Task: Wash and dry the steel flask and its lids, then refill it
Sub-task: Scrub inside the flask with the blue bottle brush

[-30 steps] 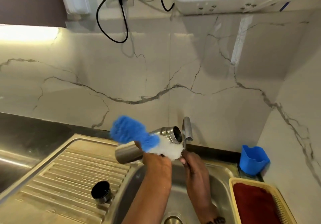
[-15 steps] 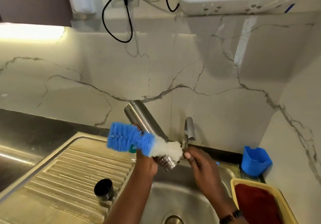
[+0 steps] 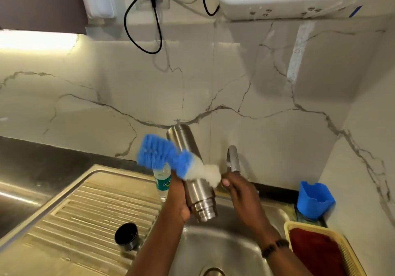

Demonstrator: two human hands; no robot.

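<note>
Standing over the stainless steel sink (image 3: 224, 243), I look down at its basin set against the white marble-veined wall (image 3: 213, 83), with the ribbed steel draining board (image 3: 85, 211) spreading to my left. At the right edge sits a yellow plastic basket (image 3: 350, 252) with a dark red cloth (image 3: 314, 252) lying in it, and just behind it a blue plastic cup holder (image 3: 314, 200).

My left hand (image 3: 179, 200) is wrapped tight around the brushed steel flask (image 3: 192, 175), which I hold upended above the basin — mouth down, base pointing up toward the wall, tilted a little left. Across the flask's middle lies a bottle brush with blue bristles and a white foam tip (image 3: 171, 158); it is blurred, and I cannot tell which fingers hold it. My right hand (image 3: 241, 192) is curled closed just beside the foam tip and right in front of the curved steel tap (image 3: 233, 158) — whether it holds the tap's base or the brush's end, I cannot tell.

Behind my left wrist stands a small clear plastic water bottle with a green label (image 3: 163, 183). A round black-lined steel lid (image 3: 127, 236) rests open side up on the draining board, well apart from the flask.
</note>
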